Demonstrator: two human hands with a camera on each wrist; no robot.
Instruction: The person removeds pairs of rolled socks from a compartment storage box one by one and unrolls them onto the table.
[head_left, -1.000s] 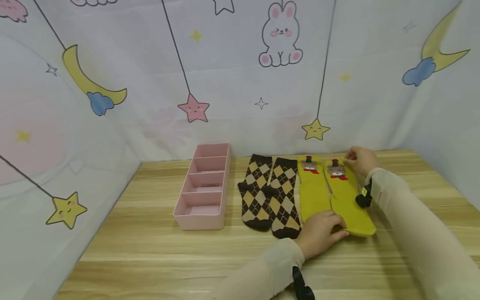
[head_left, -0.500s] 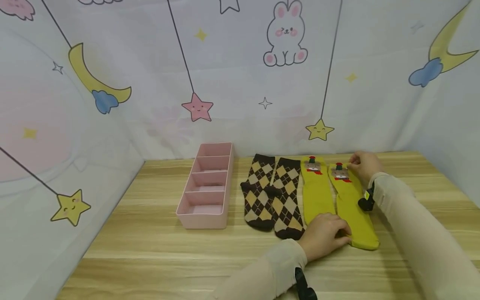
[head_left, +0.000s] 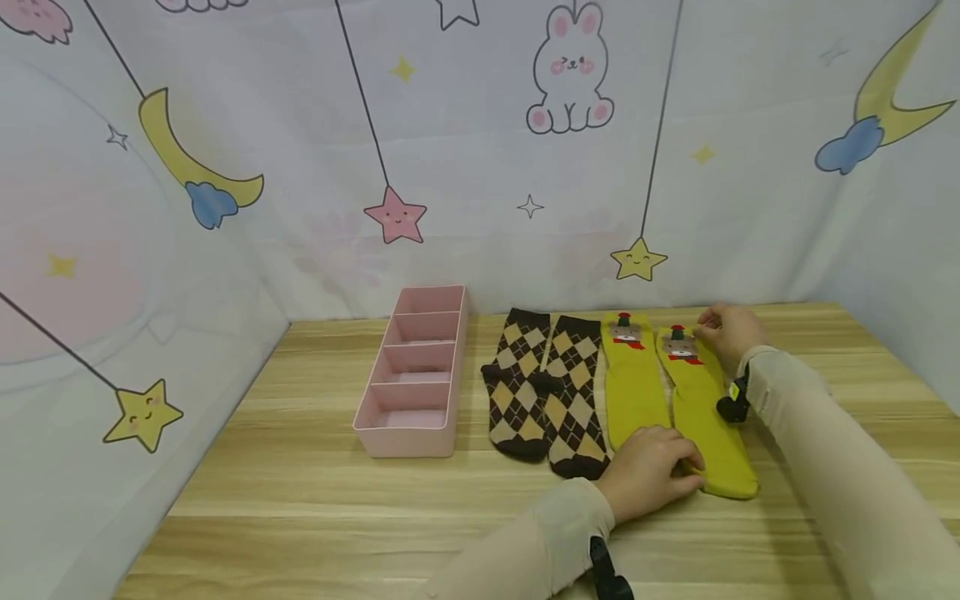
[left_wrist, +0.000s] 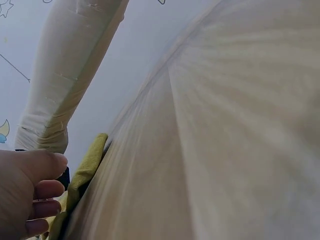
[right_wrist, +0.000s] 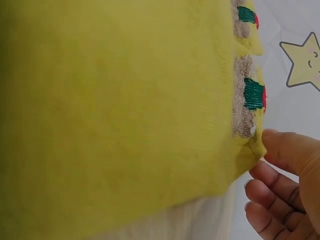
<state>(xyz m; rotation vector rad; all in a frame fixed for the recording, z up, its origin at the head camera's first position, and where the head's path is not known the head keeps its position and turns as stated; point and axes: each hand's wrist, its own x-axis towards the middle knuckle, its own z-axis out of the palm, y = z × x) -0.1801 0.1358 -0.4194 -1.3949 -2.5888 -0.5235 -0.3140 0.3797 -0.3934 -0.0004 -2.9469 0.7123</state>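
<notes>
Two yellow socks with a bear face at the cuff lie side by side on the table in the head view. My right hand (head_left: 733,335) pinches the cuff corner of the right yellow sock (head_left: 708,425); the right wrist view shows thumb and forefinger at that corner. At the toe end, my left hand (head_left: 651,471) has curled fingers pinching the same sock's left edge, partly hidden behind the fingers in the left wrist view. The left yellow sock (head_left: 633,383) is partly covered at its toe by that hand.
A pair of argyle socks, one left (head_left: 517,383) and one right (head_left: 576,396), lies left of the yellow ones. Farther left stands a pink divided box (head_left: 411,442) with several compartments. A printed curtain (head_left: 480,150) hangs behind the wooden table (head_left: 300,500).
Over the first half second, the right yellow sock shifted toward me, its toe end most, and my right hand came slightly nearer with it. Since then both hands have stayed almost still.
</notes>
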